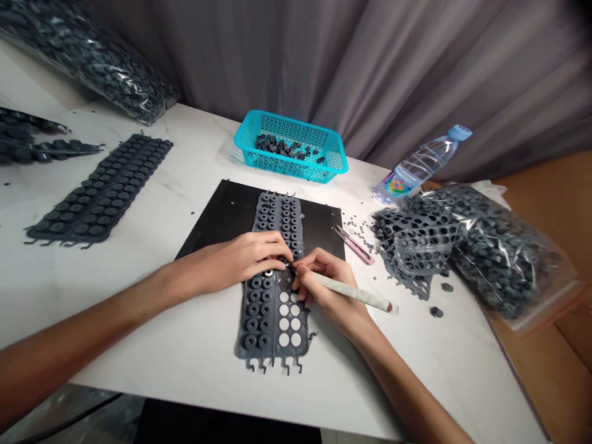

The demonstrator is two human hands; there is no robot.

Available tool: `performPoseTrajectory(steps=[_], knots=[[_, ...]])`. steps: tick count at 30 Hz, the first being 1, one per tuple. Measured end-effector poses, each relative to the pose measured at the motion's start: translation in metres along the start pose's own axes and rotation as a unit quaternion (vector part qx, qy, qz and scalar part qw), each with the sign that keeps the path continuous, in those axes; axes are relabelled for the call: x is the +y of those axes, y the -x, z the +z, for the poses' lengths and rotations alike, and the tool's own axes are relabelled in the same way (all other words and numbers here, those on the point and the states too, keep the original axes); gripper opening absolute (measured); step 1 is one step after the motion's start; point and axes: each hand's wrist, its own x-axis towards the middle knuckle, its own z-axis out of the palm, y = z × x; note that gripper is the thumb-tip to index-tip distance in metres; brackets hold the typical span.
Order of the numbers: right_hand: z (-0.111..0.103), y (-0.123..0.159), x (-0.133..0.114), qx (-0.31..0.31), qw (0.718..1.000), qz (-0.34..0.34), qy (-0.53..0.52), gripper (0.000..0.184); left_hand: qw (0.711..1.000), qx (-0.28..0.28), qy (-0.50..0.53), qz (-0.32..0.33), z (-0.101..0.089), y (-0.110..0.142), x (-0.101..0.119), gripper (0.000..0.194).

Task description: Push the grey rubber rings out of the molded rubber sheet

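A dark grey moulded rubber sheet (272,320) lies lengthwise in front of me, its far half on a black mat (208,216). Ring-shaped plugs cover the left columns and far part; the near right columns are round holes with white table showing through. My right hand (330,280) grips a pen-like tool (361,293) wrapped in whitish tape, its tip at the sheet. My left hand (245,262) rests across the sheet, thumb and fingers closed together beside that tip. What they pinch is hidden.
A blue basket (291,166) holds loose black pieces. Pink-handled snips (354,245), punched-out sheets (416,246), a bottle (420,163) and a bag of black parts (504,259) are to the right. Another plug sheet (102,191) and a large filled bag (92,55) lie left.
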Motion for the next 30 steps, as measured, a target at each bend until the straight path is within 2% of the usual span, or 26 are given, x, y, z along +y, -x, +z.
performPoseTrajectory(steps=[11,15,18,21,23,24,26,28,30], knots=[[0.002,0.000,-0.005,0.003,0.999,-0.005,0.038,0.002,1.000,-0.007,-0.024,0.004,0.001,-0.001,0.001,0.023],[0.003,0.002,-0.008,0.004,0.995,-0.033,0.094,0.005,0.996,-0.010,-0.077,0.039,0.002,-0.003,0.006,0.026],[0.004,0.005,-0.012,0.006,0.984,-0.069,0.162,0.010,0.996,0.021,-0.066,0.064,0.006,-0.004,0.008,0.024],[0.005,0.006,-0.014,0.016,0.978,-0.082,0.193,0.014,0.995,0.094,-0.006,0.023,0.011,-0.006,0.008,0.015],[0.005,0.006,-0.013,0.013,0.986,-0.055,0.158,0.012,0.993,0.117,0.020,-0.001,0.012,-0.006,0.005,0.013],[0.004,0.005,-0.012,0.009,0.992,-0.036,0.123,0.009,0.993,0.111,0.027,-0.006,0.011,-0.006,0.004,0.013],[0.003,0.003,-0.010,0.006,0.999,-0.004,0.040,0.004,0.997,0.076,0.033,-0.005,0.007,-0.006,0.000,0.013],[0.001,0.002,-0.008,0.014,0.999,0.008,-0.028,0.007,0.998,0.046,0.034,0.002,0.002,-0.004,-0.004,0.015],[0.001,0.001,-0.007,0.017,0.999,0.009,-0.050,0.008,0.999,0.033,0.034,0.007,-0.001,-0.003,-0.008,0.017]])
